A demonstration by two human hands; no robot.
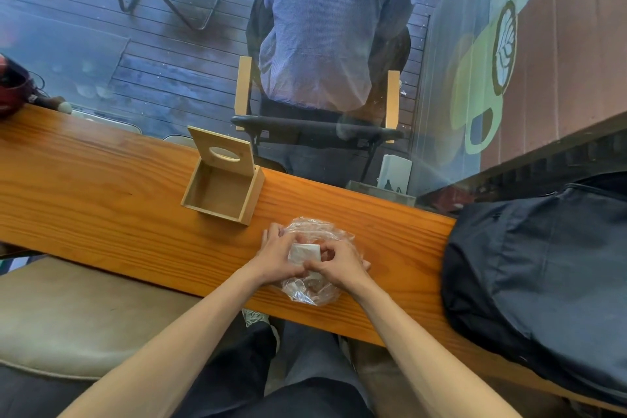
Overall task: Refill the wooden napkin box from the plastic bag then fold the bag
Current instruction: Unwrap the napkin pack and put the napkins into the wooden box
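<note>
Near the open wooden napkin box (222,188), both hands, left (276,256) and right (339,263), pinch the plastic bag (314,288) of napkins (303,253) on the desk (101,187); no readable writing.

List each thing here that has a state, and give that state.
Box: lid up, empty.
Bag: on the counter, crumpled, napkins inside.
Napkins: in the bag.
Left hand: grips the bag.
Right hand: grips the bag.
Backpack: lying on the counter.

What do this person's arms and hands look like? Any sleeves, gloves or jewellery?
Both forearms are bare up to the bottom edge of the picture, with no sleeves in sight. The left hand and right hand wear no gloves, and no watch, bracelet or ring shows on the wrists or fingers in view.
</note>
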